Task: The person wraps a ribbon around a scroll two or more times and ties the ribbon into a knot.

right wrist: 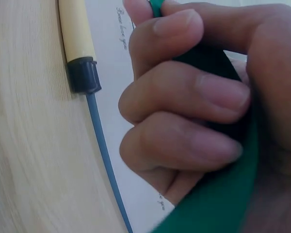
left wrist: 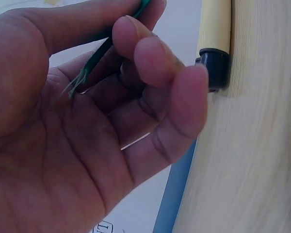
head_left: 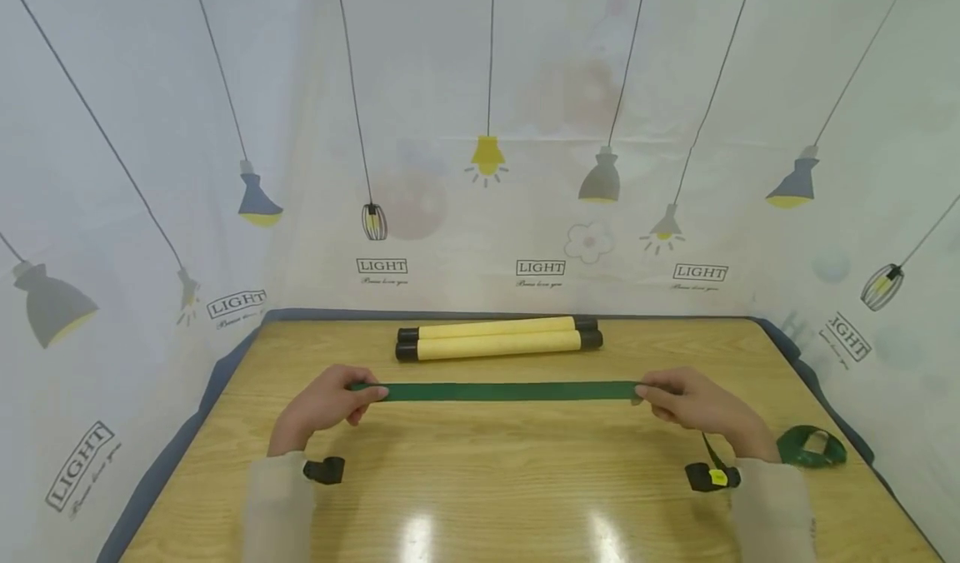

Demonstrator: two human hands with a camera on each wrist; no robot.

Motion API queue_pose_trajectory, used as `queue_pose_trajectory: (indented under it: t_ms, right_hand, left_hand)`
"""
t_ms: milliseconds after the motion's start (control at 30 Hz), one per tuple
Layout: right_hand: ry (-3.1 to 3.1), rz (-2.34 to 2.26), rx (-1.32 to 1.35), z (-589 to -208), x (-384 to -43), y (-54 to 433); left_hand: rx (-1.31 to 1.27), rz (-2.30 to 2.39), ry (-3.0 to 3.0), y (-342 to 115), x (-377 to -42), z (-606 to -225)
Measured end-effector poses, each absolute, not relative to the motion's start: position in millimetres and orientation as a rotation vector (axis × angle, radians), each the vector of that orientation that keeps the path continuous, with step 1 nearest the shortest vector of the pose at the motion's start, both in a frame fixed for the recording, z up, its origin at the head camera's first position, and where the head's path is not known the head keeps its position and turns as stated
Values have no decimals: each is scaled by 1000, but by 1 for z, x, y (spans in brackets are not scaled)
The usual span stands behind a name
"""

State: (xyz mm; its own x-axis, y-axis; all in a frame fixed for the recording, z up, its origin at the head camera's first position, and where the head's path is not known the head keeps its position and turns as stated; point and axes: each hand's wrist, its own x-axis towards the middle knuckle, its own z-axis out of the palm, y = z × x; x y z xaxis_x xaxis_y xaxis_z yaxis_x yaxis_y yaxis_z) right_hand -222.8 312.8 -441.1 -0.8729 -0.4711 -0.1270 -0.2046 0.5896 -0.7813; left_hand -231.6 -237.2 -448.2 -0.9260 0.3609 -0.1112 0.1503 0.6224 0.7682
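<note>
A green ribbon (head_left: 510,391) is stretched straight and level between my two hands, above the wooden table. My left hand (head_left: 330,398) pinches one end between thumb and forefinger. In the left wrist view the ribbon's frayed end (left wrist: 77,81) pokes out toward the palm, and the other fingers are loosely bent. My right hand (head_left: 693,401) pinches the ribbon at the other side with thumb and forefinger. In the right wrist view more green ribbon (right wrist: 213,199) runs through the curled fingers and down past the palm. A roll of green ribbon (head_left: 812,447) lies by my right forearm.
Two yellow tubes (head_left: 498,345) with black end caps lie side by side toward the back of the wooden table (head_left: 517,480). A white sheet printed with hanging lamps (head_left: 450,63) stands around the table's back and sides. Black straps (head_left: 324,470) sit at both wrists.
</note>
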Motion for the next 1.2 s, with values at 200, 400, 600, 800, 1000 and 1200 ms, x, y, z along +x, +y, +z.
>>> queue_pose_trajectory:
  t_ms: [200, 400, 600, 800, 1000, 1200]
  right_hand:
    - [2485, -1191, -492, -447, -225, 326]
    - [2511, -1205, -437, -454, -226, 335]
    - [2547, -1171, -319, -463, -230, 339]
    - [2595, -1084, -224, -478, -234, 345]
    - [2656, -975, -259, -487, -233, 347]
    - [2724, -871, -243, -494, -231, 344]
  left_hand:
    - [340, 1192, 2594, -244, -232, -449]
    - [287, 1230, 2579, -250, -233, -456]
    - [237, 1262, 2583, -254, -235, -464]
    - [157, 1237, 2604, -254, -238, -470]
    - [90, 1148, 2648, -254, -238, -475]
    - [2, 1058, 2687, -250, -237, -480]
